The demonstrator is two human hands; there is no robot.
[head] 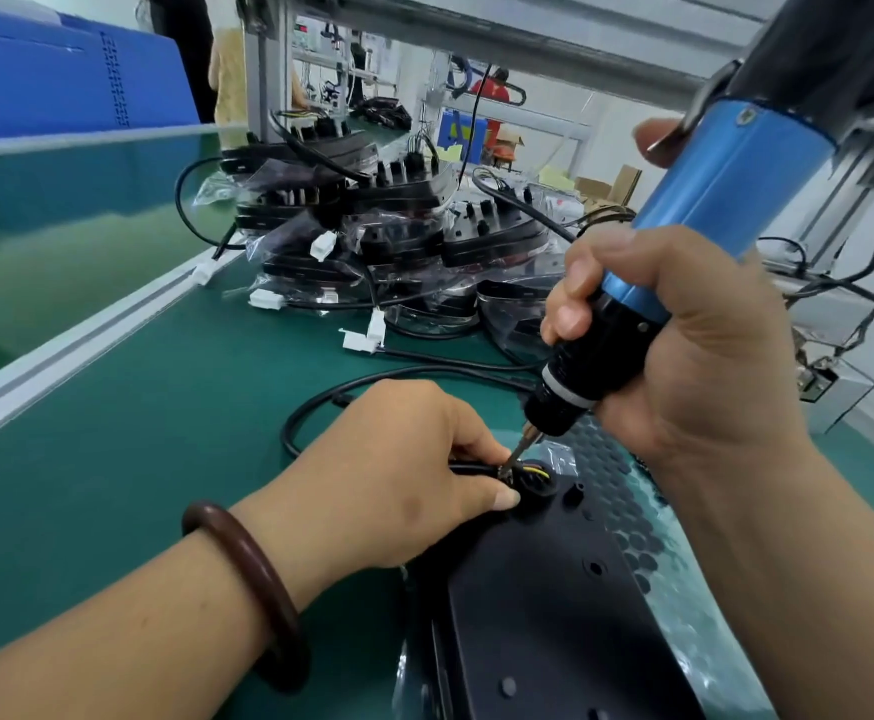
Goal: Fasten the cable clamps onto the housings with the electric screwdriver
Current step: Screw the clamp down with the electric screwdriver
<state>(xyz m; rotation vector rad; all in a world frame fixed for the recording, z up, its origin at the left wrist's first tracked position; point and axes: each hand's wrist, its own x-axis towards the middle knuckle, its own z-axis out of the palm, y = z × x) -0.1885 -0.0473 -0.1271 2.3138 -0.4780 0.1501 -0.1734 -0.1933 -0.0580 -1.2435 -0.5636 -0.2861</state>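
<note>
A black housing (544, 589) lies at the lower middle on a clear bag. My right hand (684, 345) grips the blue and black electric screwdriver (726, 200), tilted, with its bit tip (510, 462) down on the cable clamp (507, 472) at the housing's far end. My left hand (408, 475) pinches the black cable (315, 407) and the clamp against the housing right beside the bit. Thin coloured wires (536, 469) show just past the clamp. The screw itself is too small to make out.
A pile of bagged black housings (398, 236) with cables and white connectors (367, 337) sits on the green mat (138, 433) behind my hands. A grey rail (86, 330) runs along the left. Blue crates (60, 70) stand far left; other people work at the back.
</note>
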